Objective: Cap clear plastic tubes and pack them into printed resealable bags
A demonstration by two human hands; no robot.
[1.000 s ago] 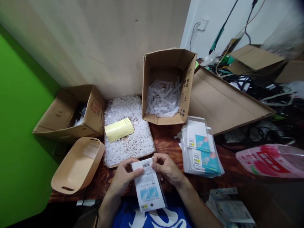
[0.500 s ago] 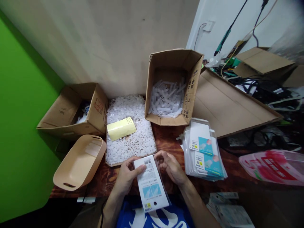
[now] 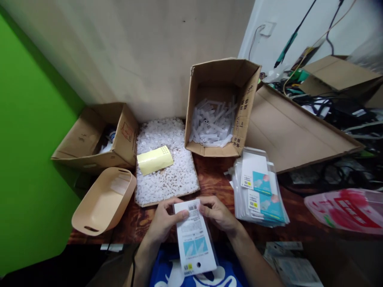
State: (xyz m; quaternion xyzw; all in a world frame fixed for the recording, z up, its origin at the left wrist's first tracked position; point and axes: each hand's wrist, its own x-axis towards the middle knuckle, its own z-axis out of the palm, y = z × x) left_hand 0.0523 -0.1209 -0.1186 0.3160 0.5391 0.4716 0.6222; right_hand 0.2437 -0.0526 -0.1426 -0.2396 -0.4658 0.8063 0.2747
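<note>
Printed card packet (image 3: 195, 238) gripped at lower centre by both hands
Its top edge is pinched by left hand (image 3: 167, 219) and right hand (image 3: 218, 213); fingertips behind it are hidden, small print is unreadable, forearms are cut off below

Small packing workshop, by the look of it
A dark wooden bench (image 3: 209, 171) carries an open carton of clear plastic tubes (image 3: 212, 123), a tray of small white pieces (image 3: 166, 179) and stacked card packets (image 3: 260, 191); cables (image 3: 338, 107) crowd the right, perhaps with tools among them.
</note>
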